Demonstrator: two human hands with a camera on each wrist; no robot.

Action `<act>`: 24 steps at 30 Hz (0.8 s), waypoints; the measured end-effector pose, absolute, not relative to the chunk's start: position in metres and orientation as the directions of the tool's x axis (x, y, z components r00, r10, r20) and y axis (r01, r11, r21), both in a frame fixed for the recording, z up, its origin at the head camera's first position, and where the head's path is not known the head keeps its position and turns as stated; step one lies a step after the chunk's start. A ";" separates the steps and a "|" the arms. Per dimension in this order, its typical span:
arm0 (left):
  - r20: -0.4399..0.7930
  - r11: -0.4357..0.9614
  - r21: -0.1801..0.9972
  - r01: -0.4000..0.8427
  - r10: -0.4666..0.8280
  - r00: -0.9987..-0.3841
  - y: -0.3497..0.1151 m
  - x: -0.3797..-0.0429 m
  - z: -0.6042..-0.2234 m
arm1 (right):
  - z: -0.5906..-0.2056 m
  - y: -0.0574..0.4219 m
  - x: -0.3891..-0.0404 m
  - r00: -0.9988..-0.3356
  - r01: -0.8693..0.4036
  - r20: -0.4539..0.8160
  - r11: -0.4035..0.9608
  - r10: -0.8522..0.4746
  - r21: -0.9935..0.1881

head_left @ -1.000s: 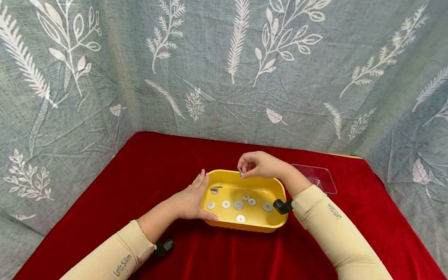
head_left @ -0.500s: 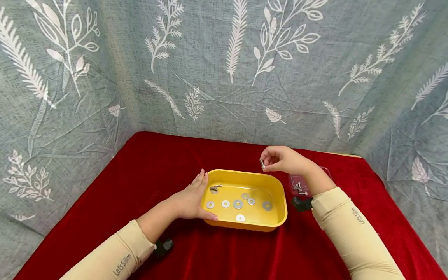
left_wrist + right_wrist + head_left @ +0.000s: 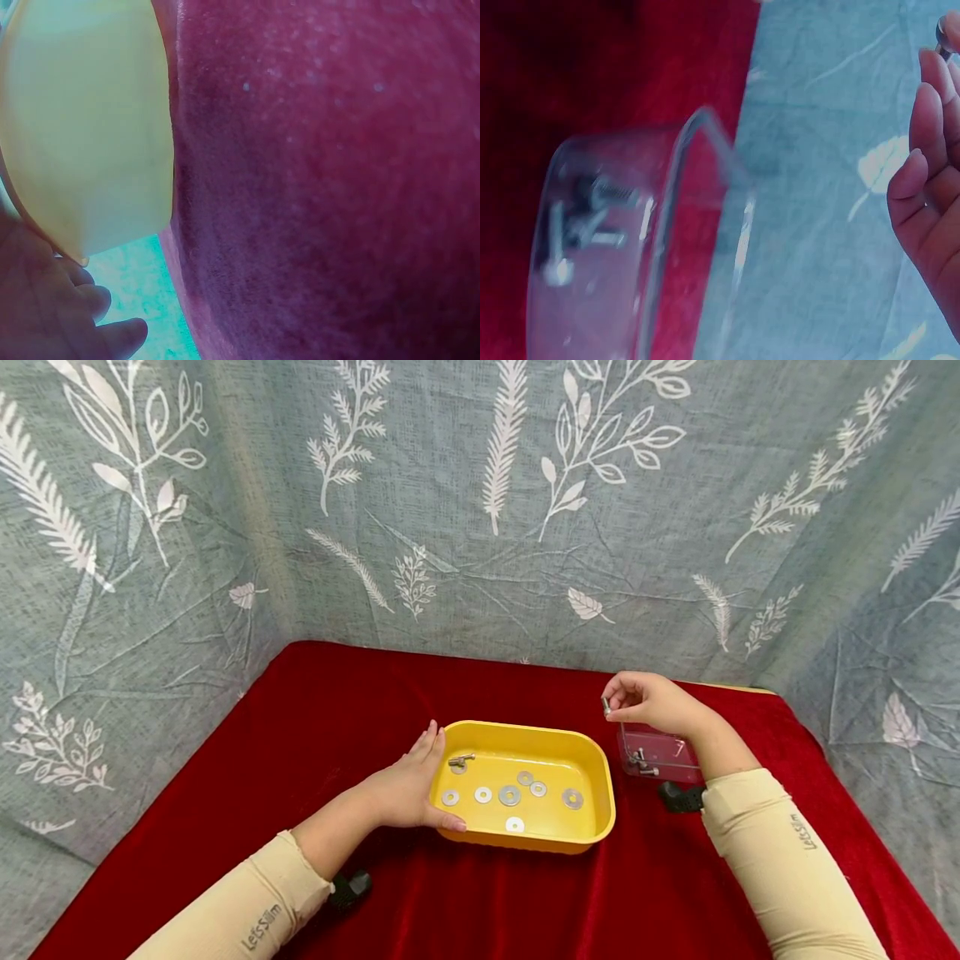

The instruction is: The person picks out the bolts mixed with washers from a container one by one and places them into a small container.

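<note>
My right hand (image 3: 656,703) pinches a small metal bolt (image 3: 606,707) between thumb and fingertips, above the left end of a clear plastic box (image 3: 678,760). In the right wrist view, the bolt's rounded head (image 3: 941,34) shows at the fingertips, and several bolts (image 3: 611,193) lie inside the box. A yellow plastic tub (image 3: 525,839) contains several flat washers (image 3: 510,796) and a few bolts (image 3: 461,761) near its left end. My left hand (image 3: 408,789) rests against the tub's left end, fingers straight along the side and thumb at the front rim.
Red velvet cloth (image 3: 337,718) covers the table. A grey-green curtain (image 3: 465,568) with white leaf prints hangs behind it and along both sides. The clear box stands just right of the tub, with a narrow strip of cloth between them.
My right hand has moved right with the bolt, from over the tub's back rim to over the clear box. My left hand and the tub stay about where they were.
</note>
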State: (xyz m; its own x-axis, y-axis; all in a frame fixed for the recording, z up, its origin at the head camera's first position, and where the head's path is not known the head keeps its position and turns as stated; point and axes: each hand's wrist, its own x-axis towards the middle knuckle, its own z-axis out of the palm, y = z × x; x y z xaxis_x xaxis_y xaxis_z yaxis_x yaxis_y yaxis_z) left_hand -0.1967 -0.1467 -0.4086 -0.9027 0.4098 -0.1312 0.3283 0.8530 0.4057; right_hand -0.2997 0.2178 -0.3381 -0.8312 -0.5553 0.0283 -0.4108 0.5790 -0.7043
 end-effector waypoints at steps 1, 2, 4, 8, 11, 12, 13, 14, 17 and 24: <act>-0.132 0.853 0.406 0.329 0.411 -0.902 -0.147 -0.197 -0.409 | -0.339 0.221 -0.300 -0.833 -0.412 0.032 0.581 -0.552 -0.702; -0.132 0.853 0.406 0.329 0.411 -0.902 -0.147 -0.197 -0.408 | -0.340 0.224 -0.300 -0.836 -0.410 0.032 0.584 -0.548 -0.700; -0.132 0.852 0.408 0.329 0.411 -0.902 -0.147 -0.197 -0.408 | -0.343 0.230 -0.300 -0.839 -0.407 0.030 0.590 -0.543 -0.697; -0.133 0.853 0.405 0.328 0.410 -0.902 -0.147 -0.197 -0.408 | -0.346 0.242 -0.300 -0.854 -0.400 0.030 0.619 -0.519 -0.676; -0.130 0.856 0.399 0.330 0.409 -0.903 -0.147 -0.197 -0.408 | -0.347 0.250 -0.299 -0.871 -0.382 0.022 0.649 -0.491 -0.658; -0.129 0.855 0.401 0.330 0.409 -0.903 -0.147 -0.197 -0.408 | -0.348 0.252 -0.298 -0.877 -0.370 0.013 0.658 -0.481 -0.656; -0.129 0.853 0.404 0.331 0.411 -0.903 -0.147 -0.197 -0.407 | -0.349 0.255 -0.298 -0.880 -0.363 0.005 0.663 -0.476 -0.654; -0.131 0.853 0.406 0.328 0.409 -0.903 -0.147 -0.197 -0.407 | -0.350 0.257 -0.297 -0.881 -0.358 -0.001 0.667 -0.473 -0.654; -0.135 0.850 0.414 0.326 0.411 -0.902 -0.146 -0.197 -0.407 | -0.352 0.265 -0.294 -0.884 -0.346 -0.012 0.672 -0.467 -0.655; -0.139 0.851 0.414 0.324 0.411 -0.901 -0.147 -0.197 -0.408 | -0.359 0.282 -0.295 -0.902 -0.334 0.008 0.686 -0.431 -0.646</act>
State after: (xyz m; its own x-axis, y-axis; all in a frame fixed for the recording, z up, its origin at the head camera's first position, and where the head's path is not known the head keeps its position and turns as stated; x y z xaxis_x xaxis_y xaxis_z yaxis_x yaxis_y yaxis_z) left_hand -0.1972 -0.1466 -0.4081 -0.9012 0.4106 -0.1386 0.3239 0.8507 0.4139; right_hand -0.2951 0.2817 -0.3586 -0.9021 -0.4314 0.0082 -0.3341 0.6862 -0.6461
